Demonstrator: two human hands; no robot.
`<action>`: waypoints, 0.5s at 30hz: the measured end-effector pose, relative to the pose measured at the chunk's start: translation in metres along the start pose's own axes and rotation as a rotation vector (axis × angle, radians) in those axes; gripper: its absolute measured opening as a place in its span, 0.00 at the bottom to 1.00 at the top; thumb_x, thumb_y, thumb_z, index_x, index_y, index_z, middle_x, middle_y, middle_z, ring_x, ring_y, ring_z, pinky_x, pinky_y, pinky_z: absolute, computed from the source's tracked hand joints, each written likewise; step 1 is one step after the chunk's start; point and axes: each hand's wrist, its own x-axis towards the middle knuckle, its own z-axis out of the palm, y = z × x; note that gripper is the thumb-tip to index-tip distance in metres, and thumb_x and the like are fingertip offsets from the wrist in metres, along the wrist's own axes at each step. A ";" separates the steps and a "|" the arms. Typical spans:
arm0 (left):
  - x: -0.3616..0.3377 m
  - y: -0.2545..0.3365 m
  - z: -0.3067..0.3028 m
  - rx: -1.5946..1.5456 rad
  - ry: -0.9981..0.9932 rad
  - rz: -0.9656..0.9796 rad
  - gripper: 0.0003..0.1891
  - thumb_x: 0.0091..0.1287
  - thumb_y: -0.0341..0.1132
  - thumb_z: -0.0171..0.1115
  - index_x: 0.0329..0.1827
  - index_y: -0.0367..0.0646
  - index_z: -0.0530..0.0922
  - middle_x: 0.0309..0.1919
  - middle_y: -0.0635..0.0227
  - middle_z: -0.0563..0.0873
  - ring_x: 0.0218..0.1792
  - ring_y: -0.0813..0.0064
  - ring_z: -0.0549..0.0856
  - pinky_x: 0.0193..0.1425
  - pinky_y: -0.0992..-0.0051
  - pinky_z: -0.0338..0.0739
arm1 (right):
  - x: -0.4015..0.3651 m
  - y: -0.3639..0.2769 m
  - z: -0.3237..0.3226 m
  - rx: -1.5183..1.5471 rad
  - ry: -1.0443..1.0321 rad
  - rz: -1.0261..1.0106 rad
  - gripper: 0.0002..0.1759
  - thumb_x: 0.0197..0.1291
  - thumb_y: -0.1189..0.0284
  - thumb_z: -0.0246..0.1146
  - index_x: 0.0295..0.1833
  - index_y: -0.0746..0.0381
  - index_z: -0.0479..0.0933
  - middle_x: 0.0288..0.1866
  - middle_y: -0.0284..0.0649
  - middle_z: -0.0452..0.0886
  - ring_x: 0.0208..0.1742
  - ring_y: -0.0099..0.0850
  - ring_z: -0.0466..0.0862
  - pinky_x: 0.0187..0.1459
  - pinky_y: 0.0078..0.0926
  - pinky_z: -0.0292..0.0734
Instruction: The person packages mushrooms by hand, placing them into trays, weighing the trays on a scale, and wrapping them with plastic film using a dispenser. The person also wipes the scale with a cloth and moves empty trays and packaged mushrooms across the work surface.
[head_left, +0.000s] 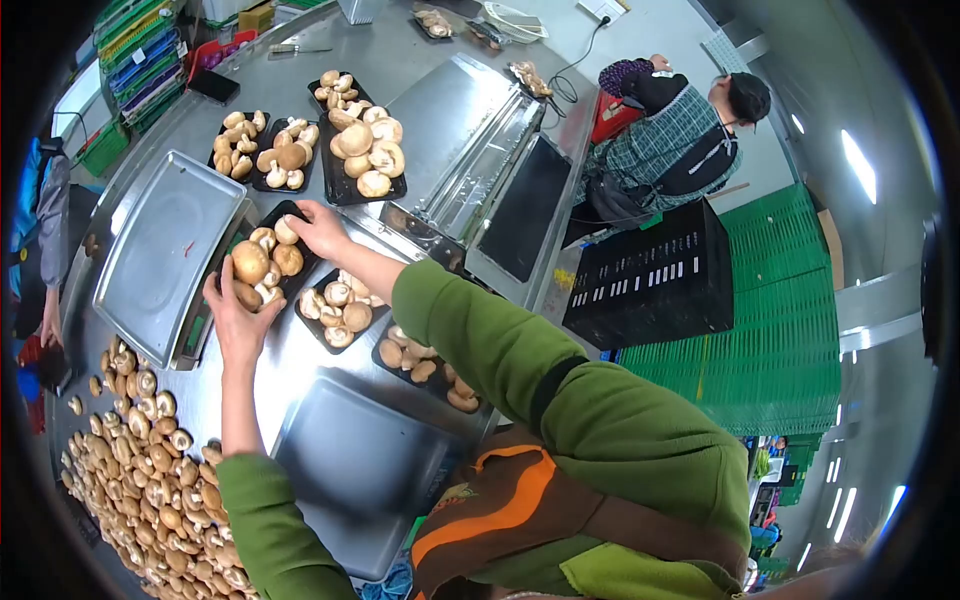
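Observation:
A black tray (pixel 293 278) filled with brown-capped mushrooms (pixel 250 262) lies between my two hands, beside the metal-topped scale (pixel 160 255). My left hand (pixel 242 318) curls round its near left end, fingers and thumb against the mushrooms there. At the far right corner, my right hand (pixel 322 232) grips the tray, with its fingertips by a pale mushroom. The undersides of both hands' grips are hidden. Close by on the right stands another filled tray (pixel 340 312), and a further one (pixel 412 360) sits partly under my right sleeve.
A large heap of loose mushrooms (pixel 160 490) covers the lower left. Several filled trays (pixel 365 150) stand at the back, near a wrapping machine (pixel 480 160). A grey plastic tray (pixel 355 470) lies in front of me. People stand at left and right (pixel 665 140); green crates (pixel 770 300) are stacked at right.

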 end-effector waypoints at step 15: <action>0.000 -0.055 0.061 -0.088 -0.232 -0.209 0.57 0.43 0.47 0.78 0.73 0.36 0.52 0.59 0.39 0.67 0.62 0.47 0.70 0.66 0.61 0.67 | -0.019 0.018 -0.048 -0.633 0.028 0.099 0.33 0.54 0.47 0.62 0.52 0.67 0.76 0.53 0.56 0.78 0.55 0.49 0.78 0.56 0.40 0.71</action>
